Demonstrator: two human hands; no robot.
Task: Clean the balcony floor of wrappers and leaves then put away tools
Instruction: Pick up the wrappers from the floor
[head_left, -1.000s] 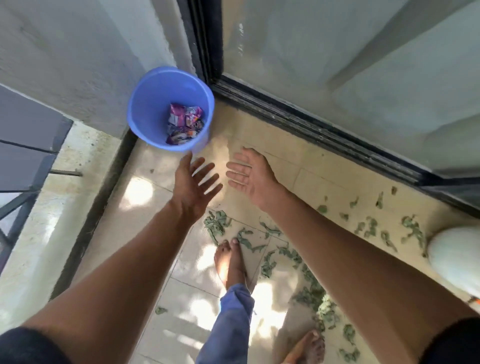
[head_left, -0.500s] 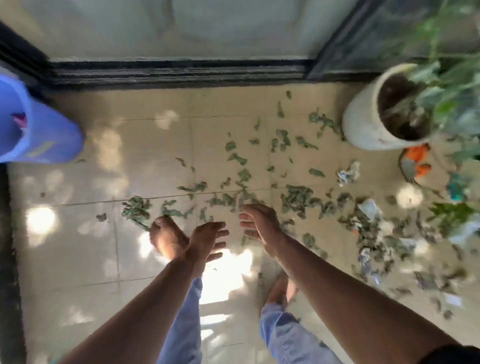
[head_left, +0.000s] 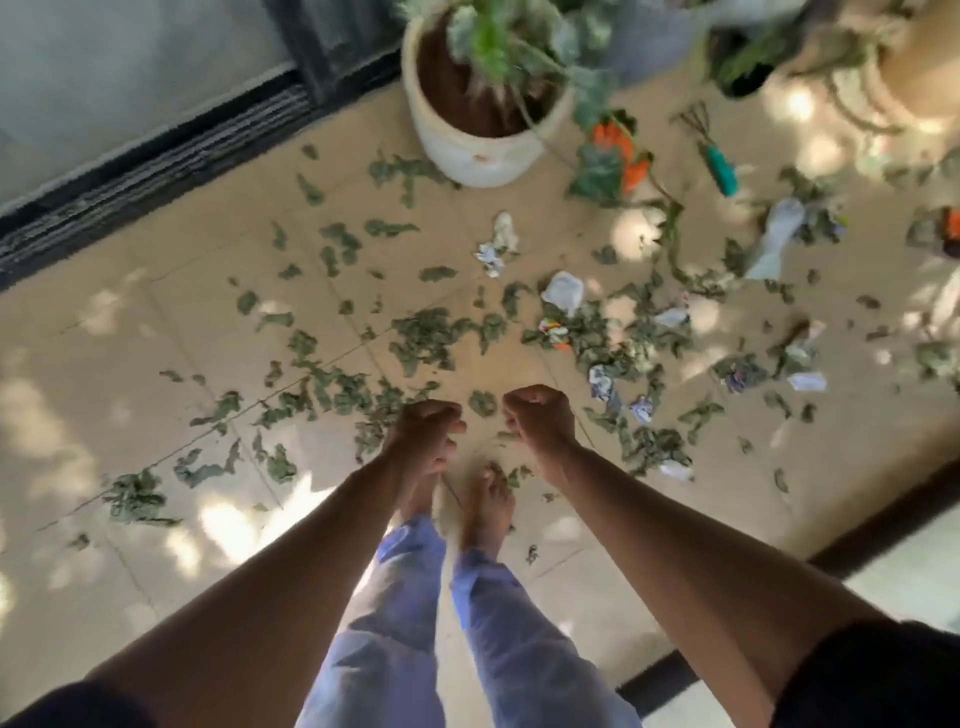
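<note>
The head camera looks straight down at a beige tiled balcony floor (head_left: 156, 322) dappled with sunlight. Both bare forearms reach forward from the bottom of the view. The left hand (head_left: 428, 428) and the right hand (head_left: 537, 423) hang side by side above the floor, close together but apart, each with its fingers curled into a loose fist and nothing visible inside. Below them are the person's two bare feet (head_left: 485, 501) and light blue trouser legs (head_left: 400, 623).

Torn green leaves (head_left: 431, 332) lie scattered across the tiles, thickest just ahead of the hands and off to the right. Mixed in with them are crumpled white and coloured wrappers (head_left: 563, 291), near the middle and towards the right edge. The picture is motion-blurred, and no writing or brand on any wrapper can be read.

At the top stands a white round plant pot (head_left: 467, 156) of dark soil with a green plant. Just right of it, on the floor, lie an orange gardening glove (head_left: 615, 143), partly covered by a leaf, and a small hand rake with a teal handle (head_left: 719, 166). A dark sliding-door track (head_left: 150, 171) runs diagonally across the upper left, with glass behind it. More pots, blurred, sit at the upper right.
</note>
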